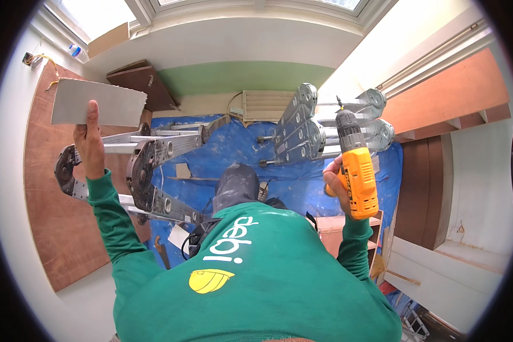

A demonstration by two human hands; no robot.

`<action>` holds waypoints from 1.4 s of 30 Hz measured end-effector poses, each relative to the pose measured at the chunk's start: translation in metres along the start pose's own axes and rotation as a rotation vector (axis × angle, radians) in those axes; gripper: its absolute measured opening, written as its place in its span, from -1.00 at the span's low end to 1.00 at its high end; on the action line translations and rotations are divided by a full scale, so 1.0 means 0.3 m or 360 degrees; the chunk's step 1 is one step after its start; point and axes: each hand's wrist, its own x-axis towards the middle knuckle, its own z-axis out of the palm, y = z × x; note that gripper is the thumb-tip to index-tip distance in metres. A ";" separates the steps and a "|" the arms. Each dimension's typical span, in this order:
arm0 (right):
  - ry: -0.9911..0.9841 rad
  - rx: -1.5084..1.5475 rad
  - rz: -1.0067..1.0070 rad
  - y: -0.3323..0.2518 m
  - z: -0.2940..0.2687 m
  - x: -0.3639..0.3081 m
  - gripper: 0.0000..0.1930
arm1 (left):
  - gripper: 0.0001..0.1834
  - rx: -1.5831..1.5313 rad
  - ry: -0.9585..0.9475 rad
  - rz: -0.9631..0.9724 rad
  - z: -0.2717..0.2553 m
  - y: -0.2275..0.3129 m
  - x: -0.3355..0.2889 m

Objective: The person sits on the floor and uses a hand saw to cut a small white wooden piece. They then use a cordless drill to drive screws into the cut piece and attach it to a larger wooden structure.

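Note:
My left hand [89, 137] is raised at the left and grips a flat grey rectangular panel [97, 103] by its lower edge. On the right, my right hand [337, 185] is closed around the handle of a yellow and grey cordless drill [356, 165], whose bit points up toward the ceiling. Both arms wear green sleeves. Below me a folding aluminium ladder [159, 171] spreads out left and right over a blue tarp [233, 145] on the floor.
Brown plywood panels [57, 228] line the left wall. Brown shelving [444, 97] stands along the right wall. A window [222, 5] and a cream vent grille [265, 105] lie at the far end. A small saw [162, 251] rests on the tarp.

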 end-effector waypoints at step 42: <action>-0.1478 -0.1257 -0.1359 -0.227 1.094 2.218 -0.68 | -0.52 0.0900 0.0231 -0.0388 0.055 -0.390 0.012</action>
